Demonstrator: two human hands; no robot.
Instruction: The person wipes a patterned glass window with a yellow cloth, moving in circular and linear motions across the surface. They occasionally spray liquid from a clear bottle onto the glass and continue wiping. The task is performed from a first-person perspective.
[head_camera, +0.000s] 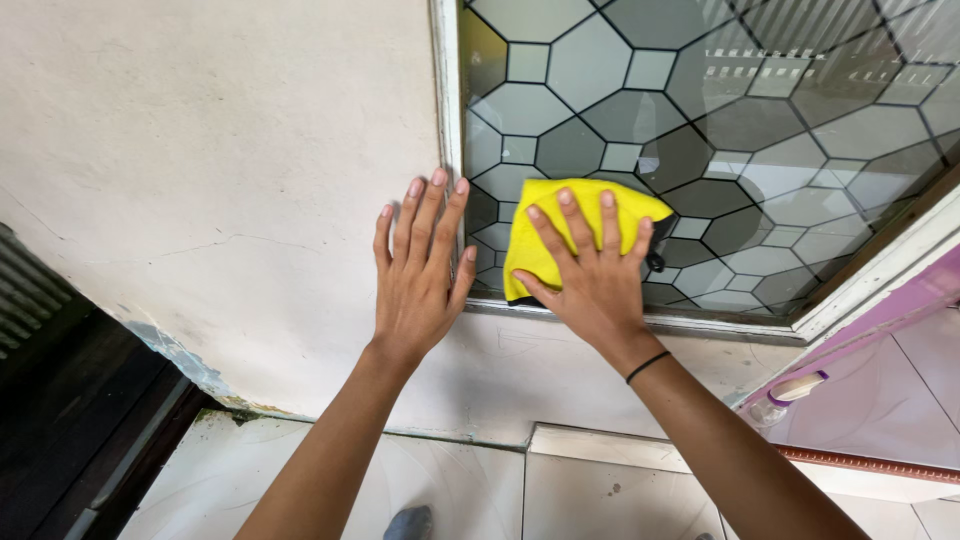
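So from where I'm watching, my right hand (592, 278) is flat and spread wide on a yellow cloth (570, 232), all fingers fanned out and pressing it against the window glass (700, 120). Not pinching or clutching it, just palm-down pressure holding it to the pane. The cloth sits at the lower left corner of the glass, right above the bottom frame rail (700, 325), with the fingers aimed toward 12 o'clock, tilted a hair to 11. A thin black band (648, 366) wraps that wrist, and the forearm runs off toward 5 o'clock.

My left hand (418, 270) is fully open too, holding nothing, palm flat on the wall (200, 150). Its fingertips point to about 1 o'clock and reach the white vertical frame strip (446, 90); the thumb sticks out toward the cloth at 3 o'clock, close to it but apart. That forearm comes up from 7 o'clock.

Textures: the cloth looks soft and fuzzy, microfibre type, folded over, with something dark peeking out at its right edge, can't tell what. The glass is frosted grey-green with a black-lined pattern of octagons and small squares. The wall is off-white plaster, scuffed, with a hairline crack and peeling paint low down toward 8 o'clock. Glossy pale tiles (600, 490) below.
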